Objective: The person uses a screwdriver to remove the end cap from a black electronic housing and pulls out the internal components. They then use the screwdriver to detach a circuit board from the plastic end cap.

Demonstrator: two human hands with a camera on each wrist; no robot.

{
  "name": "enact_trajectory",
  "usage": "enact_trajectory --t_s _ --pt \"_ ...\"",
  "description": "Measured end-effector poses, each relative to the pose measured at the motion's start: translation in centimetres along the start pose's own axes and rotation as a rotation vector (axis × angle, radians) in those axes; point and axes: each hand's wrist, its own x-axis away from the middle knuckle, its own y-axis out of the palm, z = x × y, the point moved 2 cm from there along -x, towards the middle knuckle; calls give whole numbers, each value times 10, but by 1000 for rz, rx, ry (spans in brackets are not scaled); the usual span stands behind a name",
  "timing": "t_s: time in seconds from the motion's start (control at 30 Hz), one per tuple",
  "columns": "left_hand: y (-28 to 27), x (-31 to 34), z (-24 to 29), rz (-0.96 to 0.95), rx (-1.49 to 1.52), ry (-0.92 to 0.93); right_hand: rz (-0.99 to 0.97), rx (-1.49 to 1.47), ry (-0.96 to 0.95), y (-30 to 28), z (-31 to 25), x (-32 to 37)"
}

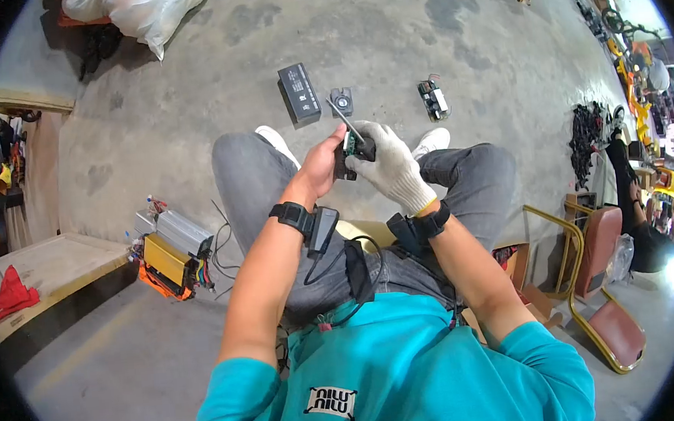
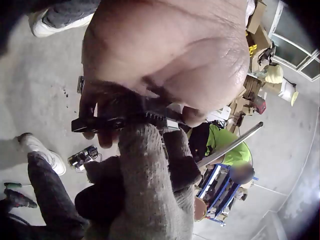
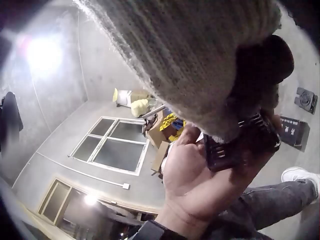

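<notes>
In the head view my bare left hand [image 1: 319, 165] grips a small black plastic housing [image 3: 222, 152] with slotted edges. A green circuit board [image 1: 350, 141] shows on it. My right hand [image 1: 393, 166], in a white knitted glove, holds a screwdriver [image 1: 345, 120] whose bare metal shaft sticks out forward and away from the housing. Its dark handle [image 3: 275, 60] lies in the gloved palm. The gloved fingertips are right at the housing, seen close in the left wrist view, and they hide part of it.
On the concrete floor ahead lie a black box [image 1: 299, 93], a dark square part with a round centre [image 1: 341, 102] and a loose circuit board [image 1: 433, 98]. A silver and yellow device [image 1: 172, 251] with wires sits at left, a chair [image 1: 599, 269] at right.
</notes>
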Motion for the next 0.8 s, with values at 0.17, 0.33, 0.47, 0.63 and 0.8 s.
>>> enact_trajectory --t_s 0.17,0.33,0.47,0.63,0.8 --pt "0 0 1 -44 -29 -51 46 36 -14 -1 5 0" --pt "8 4 5 19 -31 -85 45 15 -45 -1 10 1" --pt "8 2 5 12 -34 -79 64 23 -77 0 10 2" --pt "4 3 5 8 -62 -82 39 15 -75 -2 9 2" --pt "9 3 5 38 -85 -54 39 18 -40 -1 10 3"
